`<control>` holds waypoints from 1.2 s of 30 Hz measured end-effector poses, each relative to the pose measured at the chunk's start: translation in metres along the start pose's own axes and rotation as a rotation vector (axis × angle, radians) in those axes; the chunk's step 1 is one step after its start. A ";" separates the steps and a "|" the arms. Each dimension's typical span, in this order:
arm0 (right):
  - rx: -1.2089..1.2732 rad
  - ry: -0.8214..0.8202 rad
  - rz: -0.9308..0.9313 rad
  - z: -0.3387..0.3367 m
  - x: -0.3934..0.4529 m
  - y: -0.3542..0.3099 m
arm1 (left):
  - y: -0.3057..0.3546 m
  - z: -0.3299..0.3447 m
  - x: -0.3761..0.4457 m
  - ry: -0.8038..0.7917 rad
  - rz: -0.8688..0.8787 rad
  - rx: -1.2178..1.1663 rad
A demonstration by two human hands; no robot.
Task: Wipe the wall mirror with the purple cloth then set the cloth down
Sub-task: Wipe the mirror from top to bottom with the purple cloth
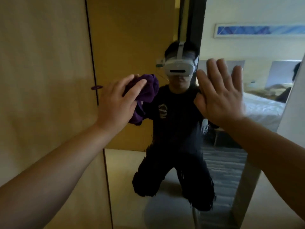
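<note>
A tall wall mirror fills the middle of the head view, framed by a dark line on its left. My left hand grips the bunched purple cloth and holds it against the glass near the mirror's left side. My right hand is raised flat with fingers spread, palm toward the glass on the mirror's right part; I cannot tell whether it touches. The mirror reflects a person in dark clothes wearing a white headset.
A pale wooden wall panel lies to the left of the mirror. A white wall edge borders the mirror on the right. The reflection shows a bed, a carpet and a framed picture behind me.
</note>
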State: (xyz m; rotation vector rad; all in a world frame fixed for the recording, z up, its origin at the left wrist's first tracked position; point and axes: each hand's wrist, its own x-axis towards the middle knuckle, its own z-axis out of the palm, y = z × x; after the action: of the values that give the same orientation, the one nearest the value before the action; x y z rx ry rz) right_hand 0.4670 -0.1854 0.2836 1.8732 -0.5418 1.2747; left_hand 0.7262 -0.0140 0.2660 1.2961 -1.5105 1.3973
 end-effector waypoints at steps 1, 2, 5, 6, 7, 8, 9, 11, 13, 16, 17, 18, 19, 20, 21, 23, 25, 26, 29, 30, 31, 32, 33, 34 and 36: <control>-0.005 -0.013 0.009 -0.001 0.000 0.000 | 0.000 0.002 -0.008 0.019 -0.012 0.018; -0.008 -0.031 0.018 -0.002 0.000 0.000 | 0.000 0.002 -0.014 0.033 -0.036 0.020; 0.004 -0.056 0.026 -0.005 0.001 -0.001 | -0.003 0.000 -0.024 0.007 -0.105 -0.049; 0.008 -0.048 0.024 -0.006 0.002 0.000 | -0.005 -0.001 -0.024 -0.013 -0.100 -0.077; 0.015 -0.045 0.022 -0.007 0.003 0.000 | -0.007 -0.003 -0.025 -0.035 -0.091 -0.097; 0.027 -0.052 0.024 -0.008 0.003 0.001 | -0.009 -0.005 -0.026 -0.061 -0.085 -0.110; 0.037 -0.065 0.029 -0.009 0.001 0.000 | -0.011 -0.006 -0.027 -0.087 -0.085 -0.114; 0.028 -0.096 0.041 -0.008 -0.006 -0.005 | -0.013 -0.008 -0.033 -0.125 -0.106 -0.106; -0.007 -0.073 0.018 -0.002 -0.016 -0.014 | -0.014 -0.009 -0.040 -0.145 -0.129 -0.095; -0.032 -0.016 0.014 0.007 -0.023 -0.016 | -0.019 -0.008 -0.047 -0.165 -0.132 -0.082; -0.030 -0.007 0.013 0.007 -0.022 -0.016 | -0.022 -0.008 -0.047 -0.170 -0.122 -0.074; -0.028 0.007 0.011 0.007 -0.022 -0.015 | -0.025 -0.008 -0.045 -0.172 -0.108 -0.068; -0.025 0.020 0.007 0.006 -0.022 -0.014 | -0.028 -0.009 -0.042 -0.165 -0.090 -0.057; -0.024 0.028 0.005 0.006 -0.022 -0.014 | -0.031 -0.009 -0.038 -0.145 -0.070 -0.037; -0.026 0.032 0.003 0.006 -0.022 -0.015 | -0.035 -0.011 -0.032 -0.116 -0.055 -0.012; -0.025 0.031 0.008 0.006 -0.023 -0.015 | -0.045 -0.016 -0.013 -0.033 -0.031 0.042; -0.006 0.027 0.021 0.006 -0.022 -0.015 | -0.056 -0.019 0.011 0.056 -0.007 0.102; -0.001 0.032 0.022 0.006 -0.023 -0.015 | -0.062 -0.019 0.023 0.079 0.001 0.128; 0.010 0.056 0.013 0.006 -0.023 -0.014 | -0.070 -0.010 0.040 -0.022 0.046 0.166; 0.014 0.059 0.009 0.007 -0.023 -0.013 | -0.071 -0.006 0.037 -0.085 0.068 0.164; 0.019 0.055 0.011 0.006 -0.024 -0.014 | -0.071 -0.003 0.032 -0.138 0.089 0.161; 0.028 0.048 0.016 0.007 -0.024 -0.014 | -0.070 0.000 0.024 -0.169 0.115 0.162; 0.039 0.039 0.028 0.007 -0.024 -0.015 | -0.070 0.003 0.015 -0.180 0.148 0.164; 0.054 0.027 0.044 0.006 -0.025 -0.016 | -0.069 0.005 0.005 -0.184 0.181 0.167; 0.080 0.002 0.070 0.006 -0.025 -0.019 | -0.063 0.010 -0.019 -0.191 0.232 0.165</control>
State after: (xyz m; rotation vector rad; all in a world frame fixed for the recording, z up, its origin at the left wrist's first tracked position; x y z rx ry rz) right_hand 0.4735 -0.1807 0.2534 1.9335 -0.5667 1.3620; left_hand 0.7931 -0.0152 0.2642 1.4236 -1.7495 1.6112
